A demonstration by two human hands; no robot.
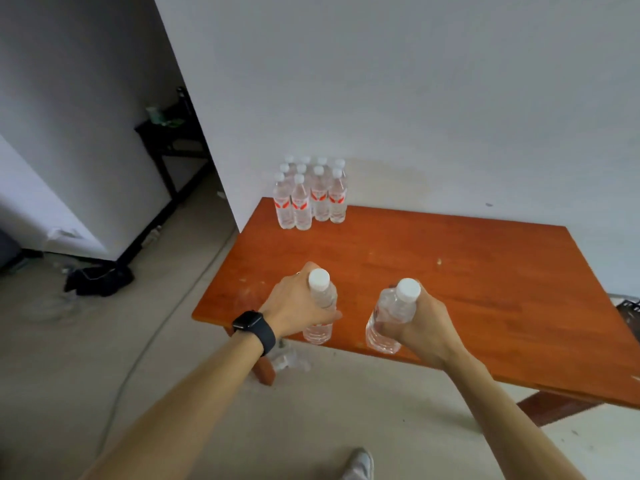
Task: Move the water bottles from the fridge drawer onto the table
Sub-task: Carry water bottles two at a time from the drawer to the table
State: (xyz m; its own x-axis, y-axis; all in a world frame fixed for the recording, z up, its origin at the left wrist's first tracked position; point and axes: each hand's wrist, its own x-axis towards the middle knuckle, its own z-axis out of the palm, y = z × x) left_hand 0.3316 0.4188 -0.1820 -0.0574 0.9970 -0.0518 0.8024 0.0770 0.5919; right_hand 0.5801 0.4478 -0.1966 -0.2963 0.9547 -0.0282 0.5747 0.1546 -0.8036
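On the floor at the far left lay a dark bundle [98, 279], with a thin cable [166, 317] curving across the pale floor toward the table. Your left hand [298, 303], a black watch [254, 327] on its wrist, was wrapped closed around the upper body of a clear water bottle [320, 306] with a white cap, thumb across the front. You held that bottle upright over the near left edge of the orange-brown wooden table [467, 271]; whether its base touched the tabletop could not be told.

Beyond it, at the far left corner of the table against the white wall, a cluster of bottles [310, 195] with white caps and red labels stood upright in tight rows, touching one another.

Your right hand [420, 323] gripped a second bottle [391, 317] from the right side, fingers closed around its middle. That bottle tilted, cap leaning right and away, base near the table's front edge. The two held bottles were near each other but apart. A grey shoe [360, 464] showed at the bottom.
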